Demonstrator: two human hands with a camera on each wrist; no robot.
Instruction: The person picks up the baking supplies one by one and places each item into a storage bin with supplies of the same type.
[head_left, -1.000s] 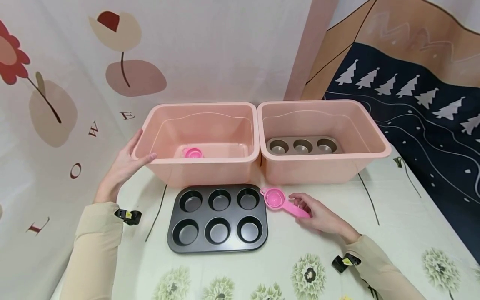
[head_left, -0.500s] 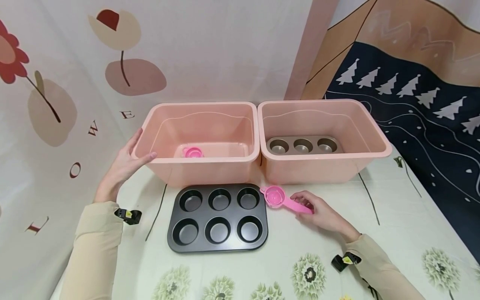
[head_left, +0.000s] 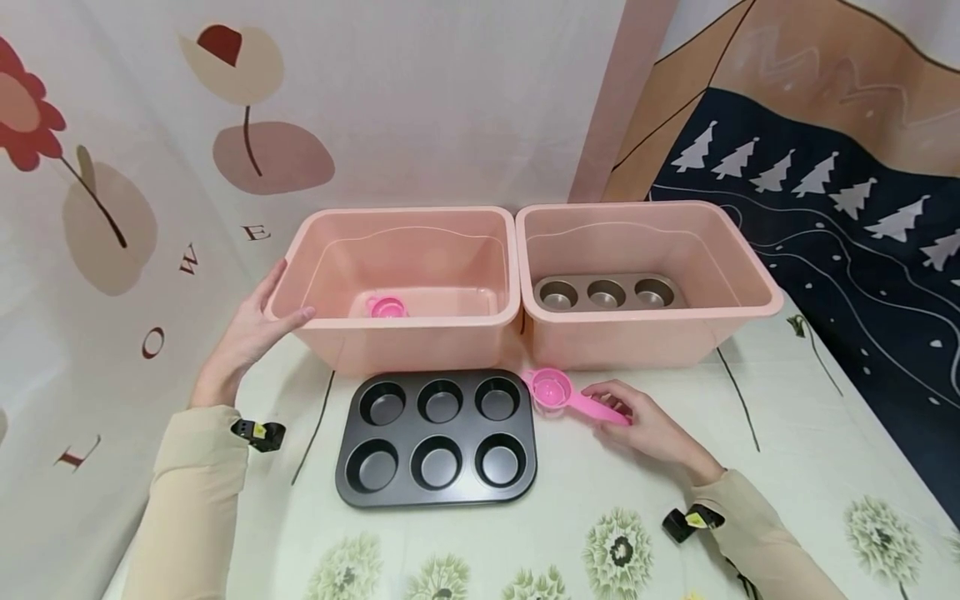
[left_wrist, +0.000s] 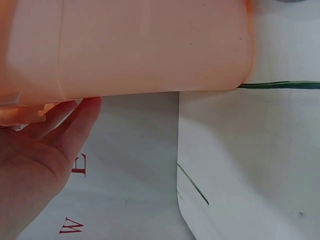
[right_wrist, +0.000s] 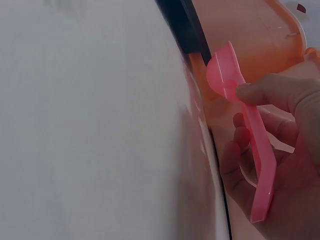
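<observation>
My left hand (head_left: 243, 333) holds the left end of a pink bin (head_left: 420, 344), thumb over the rim; in the left wrist view the fingers (left_wrist: 75, 125) lie against its outer wall. In my right hand (head_left: 648, 429) is a pink spoon-shaped tool (head_left: 592, 407) with a round cup, pinched by its handle. The right wrist view shows the thumb on the pink tool (right_wrist: 260, 145) near its cup, other fingers curled behind the handle. That cup is beside the top right corner of a dark six-cup muffin tin (head_left: 465, 496).
Inside the left bin lies a small pink round item (head_left: 387, 307). A second pink bin (head_left: 645, 342) stands right beside it, with a brown-grey muffin tin (head_left: 583, 293) inside. Patterned cloth (head_left: 450, 100) hangs behind the bins.
The pink tool in my right hand has shifted slightly, its handle end moving a little right and up. My left hand stays at the bin's rim.
</observation>
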